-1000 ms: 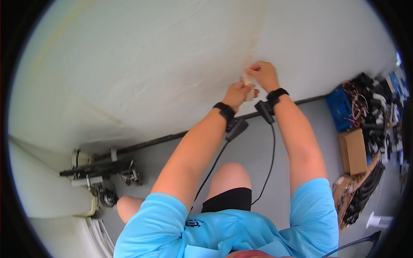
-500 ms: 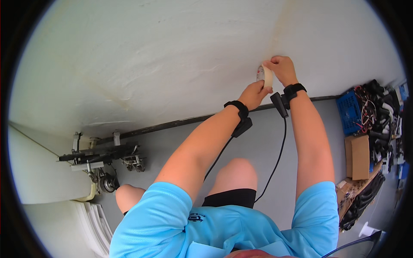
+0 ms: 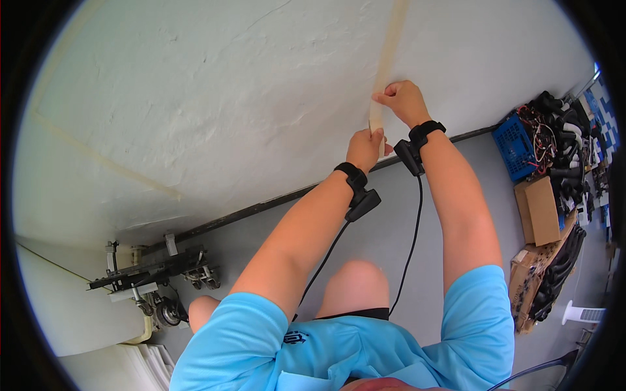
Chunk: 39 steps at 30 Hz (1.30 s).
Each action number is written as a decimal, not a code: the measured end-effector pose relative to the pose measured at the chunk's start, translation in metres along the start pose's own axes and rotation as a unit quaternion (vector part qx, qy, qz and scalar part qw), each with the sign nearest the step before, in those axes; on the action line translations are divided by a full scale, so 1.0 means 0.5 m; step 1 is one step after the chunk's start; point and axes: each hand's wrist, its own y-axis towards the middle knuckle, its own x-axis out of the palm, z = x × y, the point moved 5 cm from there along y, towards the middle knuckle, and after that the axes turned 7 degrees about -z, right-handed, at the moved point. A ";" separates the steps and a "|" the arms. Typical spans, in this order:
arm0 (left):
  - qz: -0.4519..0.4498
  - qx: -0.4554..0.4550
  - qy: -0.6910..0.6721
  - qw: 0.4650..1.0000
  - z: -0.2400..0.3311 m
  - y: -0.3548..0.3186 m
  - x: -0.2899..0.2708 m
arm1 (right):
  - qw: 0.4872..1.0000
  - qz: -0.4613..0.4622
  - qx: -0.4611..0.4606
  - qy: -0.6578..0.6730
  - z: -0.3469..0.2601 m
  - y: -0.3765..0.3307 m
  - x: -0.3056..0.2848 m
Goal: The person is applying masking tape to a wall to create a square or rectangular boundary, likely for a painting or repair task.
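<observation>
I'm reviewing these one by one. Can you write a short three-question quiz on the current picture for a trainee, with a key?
1. Short answer: What is the left hand holding?
2. True or false: In the picture, the right hand is lower than the left hand.
3. Multiple choice: What colour is the plastic crate at the right of the picture? a) red b) blue c) yellow

Key
1. A roll of beige tape.
2. False: it is higher, at the beige strip on the wall.
3. b) blue
</observation>
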 end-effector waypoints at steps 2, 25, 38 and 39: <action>-0.026 -0.064 -0.116 0.991 -0.031 0.011 -0.005 | 1.000 0.005 -0.019 -0.015 -0.006 -0.003 0.001; -0.053 -0.109 -0.178 0.977 -0.083 0.067 0.005 | 0.970 -0.025 -0.001 0.240 0.111 -0.037 0.105; -0.079 -0.146 -0.179 0.970 -0.075 0.065 0.004 | 0.884 -0.059 0.115 0.450 0.135 -0.058 0.150; -0.079 -0.146 -0.178 0.970 -0.074 0.066 0.005 | 0.883 -0.058 0.115 0.451 0.134 -0.057 0.148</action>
